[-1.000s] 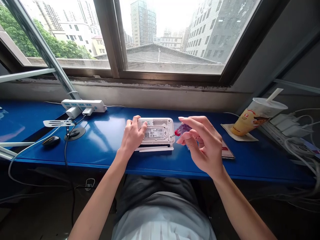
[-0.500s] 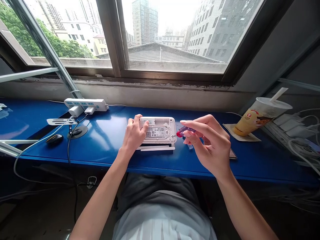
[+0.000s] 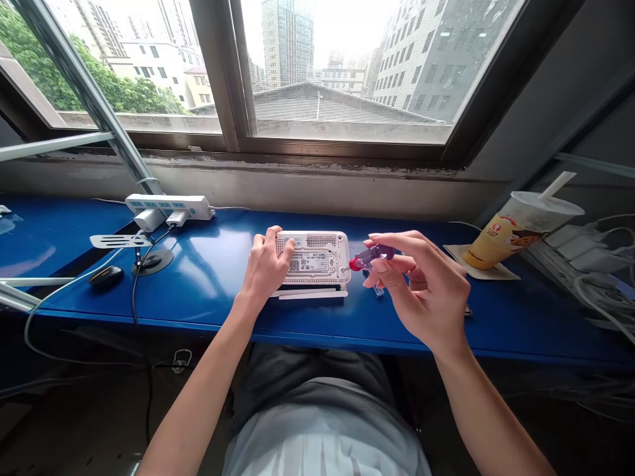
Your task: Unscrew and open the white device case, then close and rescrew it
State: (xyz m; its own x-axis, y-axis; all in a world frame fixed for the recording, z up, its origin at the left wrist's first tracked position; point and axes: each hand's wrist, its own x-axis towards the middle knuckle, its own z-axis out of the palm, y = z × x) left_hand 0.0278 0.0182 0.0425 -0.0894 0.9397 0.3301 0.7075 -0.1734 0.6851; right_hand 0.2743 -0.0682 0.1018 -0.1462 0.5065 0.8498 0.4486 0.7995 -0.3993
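A white router (image 3: 317,241) lies underside up on the blue desk, with vents and a printed label showing. Its white antennas (image 3: 312,295) run along the near side. My left hand (image 3: 268,261) grips the router's left end, fingers over the far edge and thumb on the underside. Between the thumb and fingers of my right hand (image 3: 426,284) is a screwdriver (image 3: 374,254) with a see-through purple handle and red collar. Its shaft points left and its tip is at the router's right corner, by a hole. A small clear-blue item (image 3: 379,289) lies partly hidden below that hand.
At the right a drink cup (image 3: 516,228) with a straw leans on a brown napkin (image 3: 496,272). Chargers and cables crowd the far right. To the left are a power strip (image 3: 193,206), a stand (image 3: 153,261) and a black mouse (image 3: 106,277). A window frame rises behind the desk.
My right hand has shifted slightly right and its fingers have rolled around the screwdriver handle, showing more of it. My left hand and the router stay put.
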